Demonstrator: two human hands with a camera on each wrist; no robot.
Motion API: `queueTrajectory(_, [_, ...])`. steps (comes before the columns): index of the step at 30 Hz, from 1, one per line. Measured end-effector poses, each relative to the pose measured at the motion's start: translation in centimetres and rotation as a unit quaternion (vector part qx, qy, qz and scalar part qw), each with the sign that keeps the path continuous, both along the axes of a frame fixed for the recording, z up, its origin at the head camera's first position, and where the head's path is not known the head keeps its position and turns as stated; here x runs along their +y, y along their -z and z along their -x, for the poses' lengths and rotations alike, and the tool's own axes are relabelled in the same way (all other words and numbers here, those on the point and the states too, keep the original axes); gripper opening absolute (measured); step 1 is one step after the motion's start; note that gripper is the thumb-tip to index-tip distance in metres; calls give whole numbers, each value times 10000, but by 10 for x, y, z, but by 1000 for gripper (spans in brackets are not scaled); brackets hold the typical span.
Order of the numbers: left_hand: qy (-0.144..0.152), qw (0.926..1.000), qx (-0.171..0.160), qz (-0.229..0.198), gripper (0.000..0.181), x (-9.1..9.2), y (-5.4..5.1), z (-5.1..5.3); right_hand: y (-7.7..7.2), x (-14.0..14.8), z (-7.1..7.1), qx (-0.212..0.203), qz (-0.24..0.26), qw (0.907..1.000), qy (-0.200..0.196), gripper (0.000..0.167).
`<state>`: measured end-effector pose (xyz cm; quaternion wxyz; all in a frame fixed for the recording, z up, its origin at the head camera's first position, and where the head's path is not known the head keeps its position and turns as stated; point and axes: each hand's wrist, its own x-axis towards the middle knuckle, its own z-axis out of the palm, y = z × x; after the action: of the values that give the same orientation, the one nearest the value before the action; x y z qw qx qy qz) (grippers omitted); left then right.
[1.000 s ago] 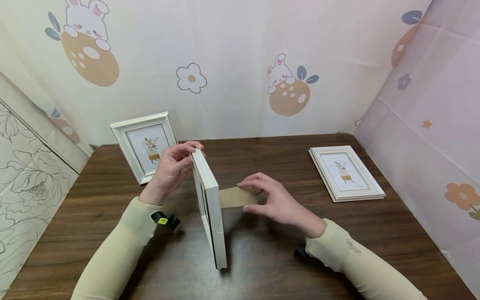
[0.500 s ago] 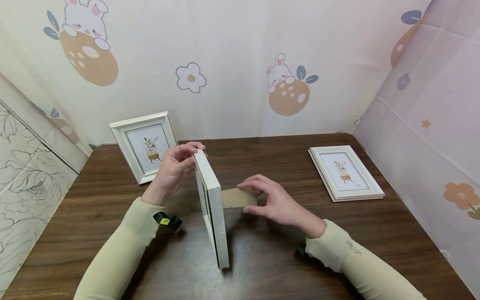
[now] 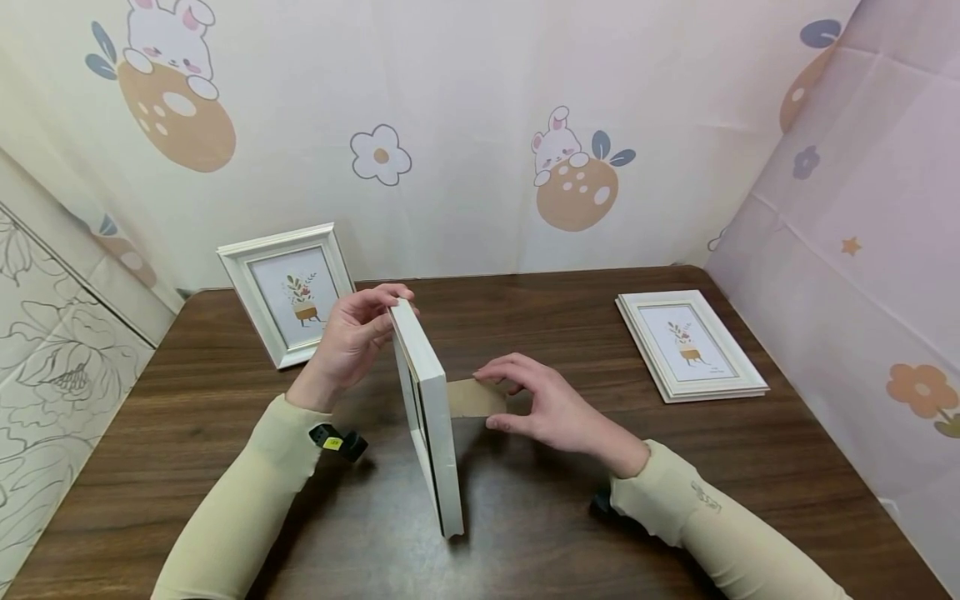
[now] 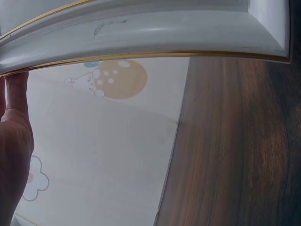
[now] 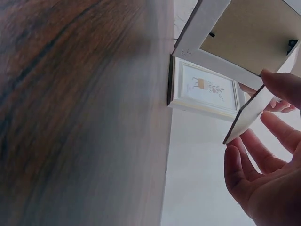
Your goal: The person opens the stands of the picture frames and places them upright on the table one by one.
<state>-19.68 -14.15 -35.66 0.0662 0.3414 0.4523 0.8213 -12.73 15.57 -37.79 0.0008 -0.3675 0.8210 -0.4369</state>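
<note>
A white picture frame (image 3: 441,450) stands on edge on the table, seen nearly side-on in the head view. My left hand (image 3: 356,337) grips its far upper corner, fingers over the top. The white moulding (image 4: 155,33) with gold edging crosses the top of the left wrist view. A beige fold-out stand (image 3: 476,399) sticks out from the frame's back. My right hand (image 3: 551,408) holds this stand between thumb and fingers, which curl around its edges. The right wrist view shows the stand (image 5: 249,115) edge-on between the fingertips and the beige backing board (image 5: 254,33) behind.
Another white frame with a plant picture (image 3: 288,292) stands upright at the back left, behind my left hand. A similar frame (image 3: 690,346) lies face up at the right. Patterned curtains (image 3: 465,100) close off the back and sides of the dark wooden table (image 3: 525,533).
The held frame and my left hand have shifted slightly to the right. The stand shows a little shorter beyond the frame. My right hand stays almost in place.
</note>
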Motion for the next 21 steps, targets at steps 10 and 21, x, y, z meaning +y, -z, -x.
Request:
queueTrajectory(10, [-166, 9998, 44, 29, 16, -2, -2, -1, 1, 15, 0, 14, -150, 9997, 203, 47])
queueTrajectory(21, [-943, 9947, -299, 281, 19, -1, -4, -6, 2, 46, -2, -269, -475, 9967, 605, 39])
